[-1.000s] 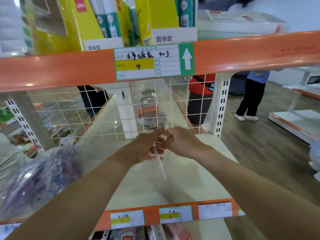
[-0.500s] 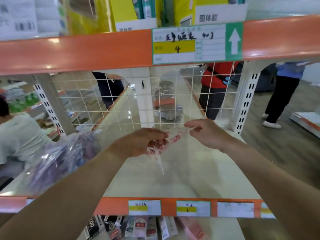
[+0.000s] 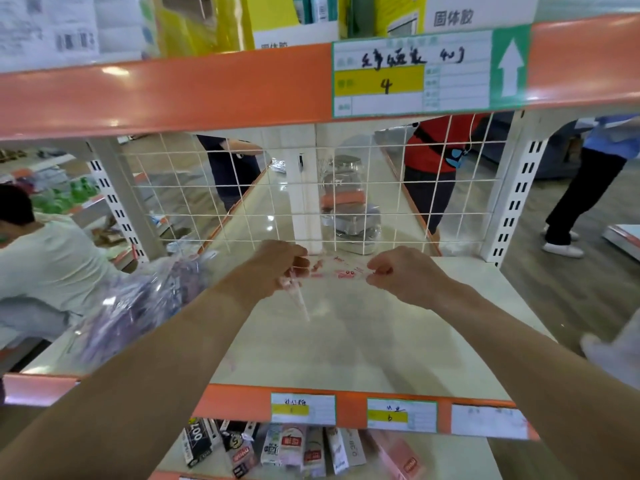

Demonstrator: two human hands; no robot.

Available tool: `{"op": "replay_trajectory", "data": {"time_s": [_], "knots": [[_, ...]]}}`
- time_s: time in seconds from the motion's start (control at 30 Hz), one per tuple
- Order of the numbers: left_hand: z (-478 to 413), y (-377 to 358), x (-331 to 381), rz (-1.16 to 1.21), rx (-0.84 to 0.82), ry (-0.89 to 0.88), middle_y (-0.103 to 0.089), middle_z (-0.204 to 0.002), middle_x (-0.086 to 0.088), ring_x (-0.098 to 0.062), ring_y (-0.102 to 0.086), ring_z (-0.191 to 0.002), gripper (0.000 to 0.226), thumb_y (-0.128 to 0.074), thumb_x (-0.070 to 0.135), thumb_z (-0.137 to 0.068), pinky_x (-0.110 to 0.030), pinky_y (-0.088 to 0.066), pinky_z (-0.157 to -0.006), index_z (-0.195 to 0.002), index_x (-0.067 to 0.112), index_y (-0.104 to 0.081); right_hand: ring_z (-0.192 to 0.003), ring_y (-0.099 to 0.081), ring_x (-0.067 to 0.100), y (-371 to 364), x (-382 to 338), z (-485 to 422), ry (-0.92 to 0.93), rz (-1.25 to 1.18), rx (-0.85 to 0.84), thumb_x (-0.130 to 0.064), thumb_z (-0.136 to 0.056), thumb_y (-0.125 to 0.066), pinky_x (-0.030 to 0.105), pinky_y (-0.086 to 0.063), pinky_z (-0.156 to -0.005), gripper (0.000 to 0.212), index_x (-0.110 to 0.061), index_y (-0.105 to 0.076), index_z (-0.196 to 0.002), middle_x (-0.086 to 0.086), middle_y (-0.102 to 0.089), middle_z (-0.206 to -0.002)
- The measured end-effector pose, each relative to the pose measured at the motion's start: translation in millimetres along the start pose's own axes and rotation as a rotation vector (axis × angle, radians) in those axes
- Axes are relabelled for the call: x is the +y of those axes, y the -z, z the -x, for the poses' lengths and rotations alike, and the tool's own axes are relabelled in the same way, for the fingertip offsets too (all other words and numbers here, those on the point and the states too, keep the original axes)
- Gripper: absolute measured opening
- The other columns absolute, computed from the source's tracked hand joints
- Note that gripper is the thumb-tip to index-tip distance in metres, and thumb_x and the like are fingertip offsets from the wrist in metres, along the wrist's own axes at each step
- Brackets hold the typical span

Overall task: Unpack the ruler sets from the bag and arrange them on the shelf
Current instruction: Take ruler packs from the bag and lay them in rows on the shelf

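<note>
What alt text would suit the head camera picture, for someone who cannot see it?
A left hand and a right hand hold a clear, pink-printed ruler set between them above a pale shelf. A crumpled plastic bag lies on the shelf's left side, and a white wire grid stands behind.
</note>
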State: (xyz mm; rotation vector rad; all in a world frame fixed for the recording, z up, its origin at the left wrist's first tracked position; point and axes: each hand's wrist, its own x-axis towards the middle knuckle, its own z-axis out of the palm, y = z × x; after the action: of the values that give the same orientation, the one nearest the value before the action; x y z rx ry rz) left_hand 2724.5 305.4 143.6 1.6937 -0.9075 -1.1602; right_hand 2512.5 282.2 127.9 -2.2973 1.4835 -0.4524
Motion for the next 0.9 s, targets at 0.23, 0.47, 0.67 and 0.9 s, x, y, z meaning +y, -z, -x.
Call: {"op": "replay_trajectory", "data": {"time_s": [0.23,0.47,0.67,0.9], "knots": [[-15,26,-5,0.140,0.233,-0.055,-0.055,-0.067,-0.003,-0.013,-0.057,-0.053,0.024,-0.046,0.005,-0.094,-0.024,-0.045,-0.055,-0.075,0.011,-0.059,-0.072,-0.050,0.026,-44,-5,-38,-0.029,0.201,-0.059,-0.022,-0.088,-0.055,0.026,-0.035,-0.063,0.034,-0.015,-0.042,-0.058,0.004,-0.048,-0.068],[-21,29,-5,0.295,0.181,-0.026,-0.056,-0.069,-0.010,-0.019,-0.060,-0.055,0.016,-0.052,0.000,-0.091,-0.027,-0.053,-0.054,-0.079,0.002,-0.061,-0.079,-0.040,0.022,-63,-15,-60,-0.054,0.263,-0.098,-0.011,-0.086,-0.051,0.026,-0.034,-0.070,0.027,-0.016,-0.038,-0.063,0.008,-0.044,-0.081],[-19,28,-8,0.325,0.028,-0.015,-0.059,-0.073,-0.011,-0.023,-0.062,-0.064,0.015,-0.048,0.000,-0.093,-0.031,-0.055,-0.062,-0.083,0.001,-0.060,-0.114,-0.052,0.028,-65,-18,-67,-0.018,0.350,-0.164,-0.025,-0.093,-0.049,0.032,-0.043,-0.091,0.020,-0.011,-0.062,-0.099,0.013,-0.057,-0.107],[-17,18,7,0.548,-0.117,-0.027,-0.061,-0.069,-0.011,-0.020,-0.067,-0.057,0.016,-0.047,0.002,-0.095,-0.029,-0.057,-0.061,-0.084,0.001,-0.058,-0.074,-0.061,0.014,-16,-40,-48,-0.061,-0.632,-0.364,-0.027,-0.096,-0.052,0.023,-0.046,-0.065,0.025,-0.006,-0.065,-0.100,0.002,-0.069,-0.088]]}}
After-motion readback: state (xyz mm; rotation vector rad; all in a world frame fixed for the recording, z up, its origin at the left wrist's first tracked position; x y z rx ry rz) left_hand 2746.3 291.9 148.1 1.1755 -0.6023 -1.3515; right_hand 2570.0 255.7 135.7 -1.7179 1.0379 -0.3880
